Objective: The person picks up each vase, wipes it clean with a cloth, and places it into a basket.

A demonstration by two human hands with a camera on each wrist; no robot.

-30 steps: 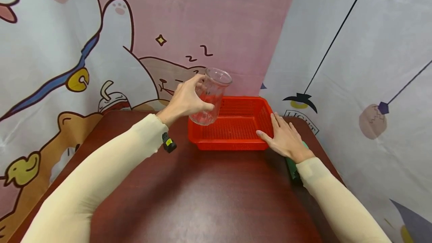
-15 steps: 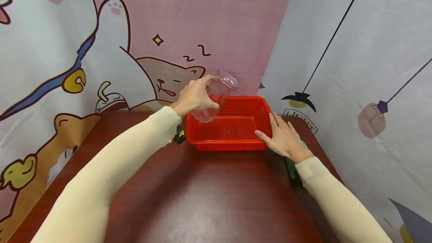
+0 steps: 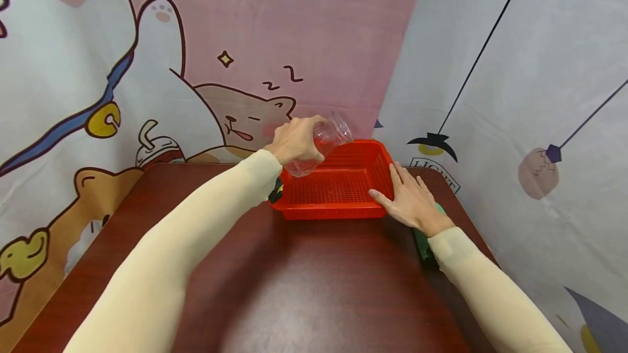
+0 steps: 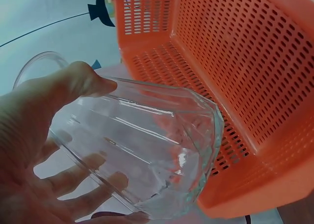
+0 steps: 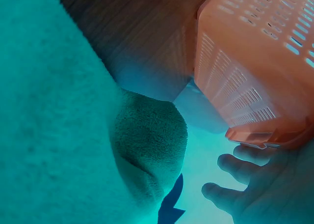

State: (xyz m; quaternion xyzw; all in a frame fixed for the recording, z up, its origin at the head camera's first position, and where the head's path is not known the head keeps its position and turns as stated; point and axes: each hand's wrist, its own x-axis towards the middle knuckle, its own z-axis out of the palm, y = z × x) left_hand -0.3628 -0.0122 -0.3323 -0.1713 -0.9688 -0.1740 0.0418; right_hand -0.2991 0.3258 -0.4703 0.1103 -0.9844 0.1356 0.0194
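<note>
My left hand (image 3: pixel 296 139) holds a clear glass jar (image 3: pixel 337 128) between thumb and fingers. Tilted, the jar leans with its lipped mouth up to the right, above the left part of a red plastic basket (image 3: pixel 333 211). In the left wrist view, nothing shows inside the jar (image 4: pixel 142 135), and its faceted base overlaps the basket (image 4: pixel 265 47). My right hand (image 3: pixel 409 200) rests at the basket's right rim, fingers extended and thumb spread over the front corner. The basket's mesh floor is bare. The right wrist view shows the right hand's fingers (image 5: pixel 235 175) beside the basket's outer wall.
A green cloth (image 3: pixel 424 241) lies partly under my right wrist; its fuzzy surface (image 5: pixel 59 116) fills the left of the right wrist view. The dark red-brown table (image 3: pixel 314 287) meets a cartoon-printed curtain (image 3: pixel 333 42) behind the basket.
My left hand has moved right, tipping the jar further over so its mouth is lower and farther right. The right hand has stayed at the basket's rim.
</note>
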